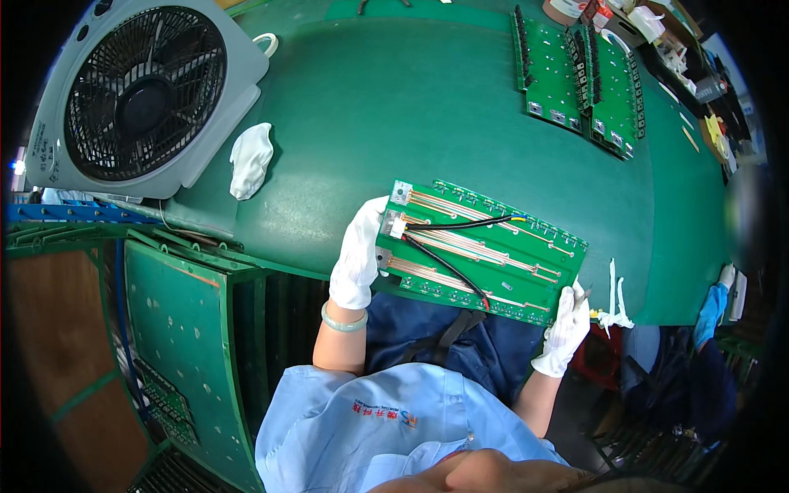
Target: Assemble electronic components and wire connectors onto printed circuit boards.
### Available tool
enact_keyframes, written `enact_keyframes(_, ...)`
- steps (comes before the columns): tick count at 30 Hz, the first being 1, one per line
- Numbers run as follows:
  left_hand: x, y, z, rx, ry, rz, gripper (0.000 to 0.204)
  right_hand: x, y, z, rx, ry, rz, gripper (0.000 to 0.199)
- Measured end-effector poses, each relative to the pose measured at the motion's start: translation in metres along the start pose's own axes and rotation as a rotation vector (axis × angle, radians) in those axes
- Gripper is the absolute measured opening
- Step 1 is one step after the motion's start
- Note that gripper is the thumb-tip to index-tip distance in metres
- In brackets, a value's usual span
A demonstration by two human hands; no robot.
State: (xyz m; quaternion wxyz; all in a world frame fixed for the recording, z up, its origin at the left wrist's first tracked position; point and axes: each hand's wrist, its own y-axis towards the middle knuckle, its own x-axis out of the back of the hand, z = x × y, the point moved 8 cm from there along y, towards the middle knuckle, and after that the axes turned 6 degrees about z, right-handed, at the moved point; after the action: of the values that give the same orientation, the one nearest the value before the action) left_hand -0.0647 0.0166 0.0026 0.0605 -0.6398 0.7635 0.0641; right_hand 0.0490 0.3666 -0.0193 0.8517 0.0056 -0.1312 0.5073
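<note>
A long green circuit board with copper strips lies at the near edge of the green table, partly over it. A black wire and a red-tipped wire run across the board from a white connector. My left hand, in a white glove, grips the board's left end. Wearing the same kind of glove, my right hand holds the board's right corner together with a thin tool whose tip shows by the fingers.
A grey box fan stands at the back left, with a spare white glove beside it. Two more green circuit boards lie at the back right. White cable ties lie by the right edge. A green rack stands lower left.
</note>
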Motion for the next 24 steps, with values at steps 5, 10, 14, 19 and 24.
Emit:
enact_keyframes(5, 0.0029, -0.0022, 0.0026, 0.026, -0.078, -0.039, 0.071, -0.0014, 0.0, 0.0042, 0.023, 0.031, -0.018, 0.028)
enact_keyframes(10, 0.0003, -0.0007, -0.001, 0.028, -0.04, -0.04, 0.078, -0.0014, -0.0008, 0.004, -0.049, -0.022, -0.02, 0.03)
enact_keyframes(14, -0.0008, -0.0012, -0.0013, 0.035, -0.034, -0.032, 0.073, -0.0015, 0.0003, 0.0049, 0.01, 0.001, -0.002, 0.03)
enact_keyframes(19, 0.0038, -0.0015, 0.0063, 0.034, -0.031, -0.025, 0.072, -0.0039, 0.0005, 0.0067, -0.004, 0.029, 0.015, 0.031)
enact_keyframes(24, 0.0026, -0.0029, 0.0004, 0.039, -0.031, -0.056, 0.073, -0.006, 0.001, 0.0089, 0.029, 0.068, 0.009, 0.031)
